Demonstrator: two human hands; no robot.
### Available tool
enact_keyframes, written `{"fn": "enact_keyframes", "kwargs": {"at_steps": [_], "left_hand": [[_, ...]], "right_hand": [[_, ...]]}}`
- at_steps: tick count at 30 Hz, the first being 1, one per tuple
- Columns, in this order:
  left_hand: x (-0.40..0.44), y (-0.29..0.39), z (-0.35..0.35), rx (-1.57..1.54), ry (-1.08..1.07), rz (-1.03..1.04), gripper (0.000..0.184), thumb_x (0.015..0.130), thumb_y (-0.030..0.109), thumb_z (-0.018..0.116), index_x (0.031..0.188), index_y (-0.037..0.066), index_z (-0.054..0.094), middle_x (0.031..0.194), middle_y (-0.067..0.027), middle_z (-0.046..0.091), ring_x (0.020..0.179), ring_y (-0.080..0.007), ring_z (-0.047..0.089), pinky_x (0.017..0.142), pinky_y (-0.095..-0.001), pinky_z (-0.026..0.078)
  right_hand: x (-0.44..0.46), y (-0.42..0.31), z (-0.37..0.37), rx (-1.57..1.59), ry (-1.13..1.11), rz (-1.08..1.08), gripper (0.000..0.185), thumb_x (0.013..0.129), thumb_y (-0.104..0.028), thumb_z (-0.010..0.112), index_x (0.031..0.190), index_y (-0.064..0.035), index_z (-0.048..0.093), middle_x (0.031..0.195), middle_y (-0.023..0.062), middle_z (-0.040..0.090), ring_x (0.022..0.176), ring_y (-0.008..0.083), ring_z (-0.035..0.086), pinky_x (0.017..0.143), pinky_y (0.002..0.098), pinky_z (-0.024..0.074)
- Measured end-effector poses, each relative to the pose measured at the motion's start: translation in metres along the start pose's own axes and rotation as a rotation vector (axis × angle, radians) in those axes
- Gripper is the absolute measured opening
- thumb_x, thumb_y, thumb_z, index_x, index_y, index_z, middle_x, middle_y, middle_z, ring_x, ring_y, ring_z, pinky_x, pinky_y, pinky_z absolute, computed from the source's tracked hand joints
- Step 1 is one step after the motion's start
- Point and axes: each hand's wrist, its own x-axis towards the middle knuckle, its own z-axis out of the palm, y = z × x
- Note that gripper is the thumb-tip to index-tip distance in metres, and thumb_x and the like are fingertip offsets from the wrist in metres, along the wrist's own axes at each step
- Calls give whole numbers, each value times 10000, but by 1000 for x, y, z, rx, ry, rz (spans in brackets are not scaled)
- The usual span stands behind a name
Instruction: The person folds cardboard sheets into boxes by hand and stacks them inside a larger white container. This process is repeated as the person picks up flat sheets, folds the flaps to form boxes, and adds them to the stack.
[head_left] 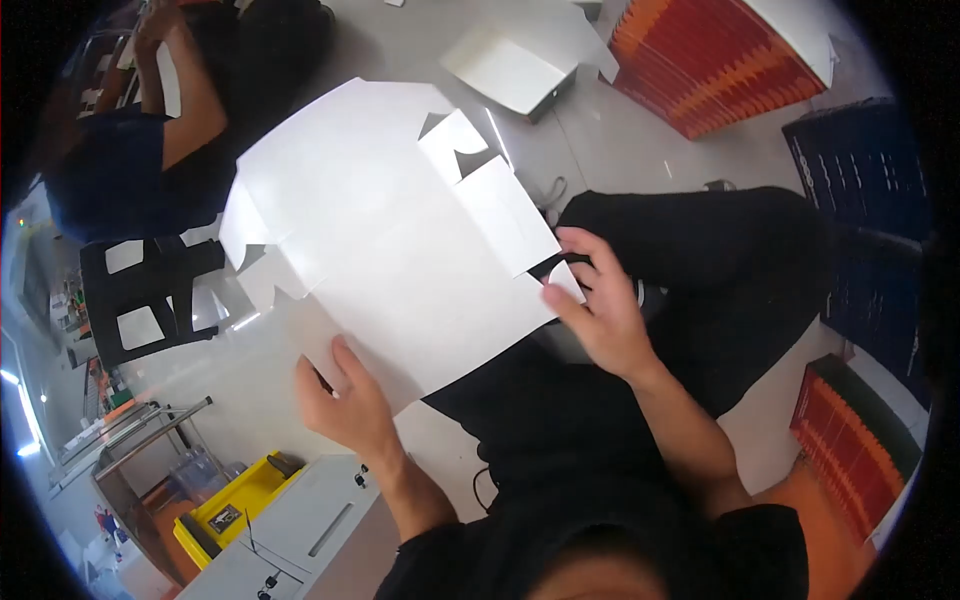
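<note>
Holding smooth white sheet (370,230), notched flaps (505,215), likely cardboard

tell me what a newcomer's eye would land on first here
Probably the large white cut card, just left of centre, with the right hand holding its flap. Next, the bulky red-and-orange stack at the upper right likely stands out, then the bright yellow bin at the lower left.

Left hand (352,402) and right hand (612,318) well apart, fingers (596,248) bent, both forearms (682,425) bare.
</note>
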Motion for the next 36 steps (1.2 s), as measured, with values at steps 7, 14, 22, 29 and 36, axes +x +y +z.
{"fn": "enact_keyframes", "kwargs": {"at_steps": [7,14,22,29,36], "left_hand": [[-36,13,17,39,-18,181,437,944,51,635,1350,-84,545,1327,-271,593,1228,-366,591,1053,-429,441],[-49,27,34,285,-322,376,723,1015,314,557,1534,-97,266,1617,-346,173,1516,-502,148,1208,-606,147],[-52,51,15,33,-29,384,752,915,163,702,1539,-32,330,1613,-278,272,1524,-460,182,1201,-595,177],[-32,73,13,-833,-350,-73,511,872,-5,752,1340,-41,552,1244,-154,638,1042,-185,631,868,-297,510],[6,80,14,-1305,-191,-289,242,975,-18,629,1211,-26,577,1158,-147,688,1031,-207,687,869,-328,571]], "right_hand": [[25,-36,11,-967,-96,-452,593,854,-152,721,1376,28,504,1174,215,638,1167,353,579,993,473,428],[16,10,14,-923,-357,-484,462,960,-221,633,1330,47,562,1407,236,504,1197,346,563,997,462,456],[30,-4,5,131,-300,114,334,808,114,763,1082,3,608,1003,37,639,896,83,640,816,230,552],[21,-84,4,-287,-494,8,450,822,29,777,1229,24,583,1102,112,725,979,125,673,843,265,545],[11,-85,-14,274,-522,-176,762,832,-48,804,1482,2,410,1413,149,592,1231,226,620,1042,364,497]]}}
